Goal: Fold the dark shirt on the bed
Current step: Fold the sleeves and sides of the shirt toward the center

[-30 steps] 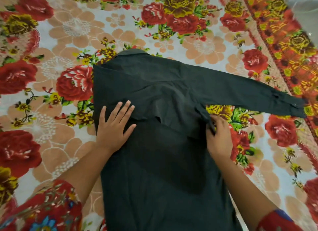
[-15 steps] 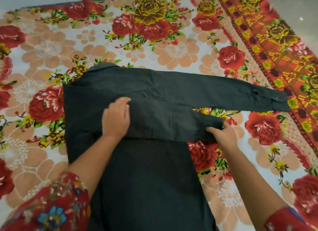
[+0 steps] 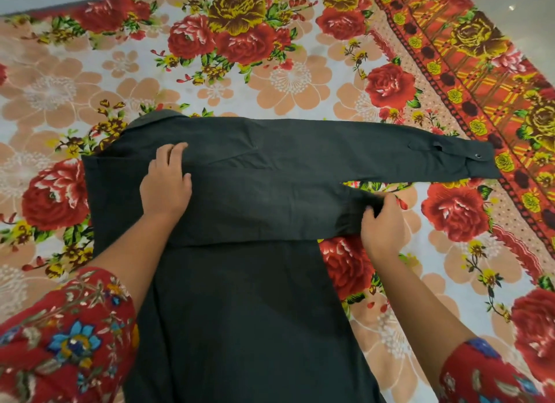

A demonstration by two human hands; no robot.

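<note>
Floral bedspread (image 3: 285,81) carries the dark shirt (image 3: 240,297), laid flat. Fingers (image 3: 390,200) of the right hand (image 3: 381,222) pinch the cuff of the folded sleeve (image 3: 270,210), probably drawing it taut across the chest, while the left hand (image 3: 166,183) weighs down the shoulder fold; whether its bent fingers grip cloth I cannot tell. Beyond, the other sleeve (image 3: 360,144) lies outstretched, unfolded.

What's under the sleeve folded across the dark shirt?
The folded dark sleeve covers the dark cloth shirt's body; its cuff, pinched by the right hand, overhangs the floral bedsheet. Anything beneath is hidden.
</note>
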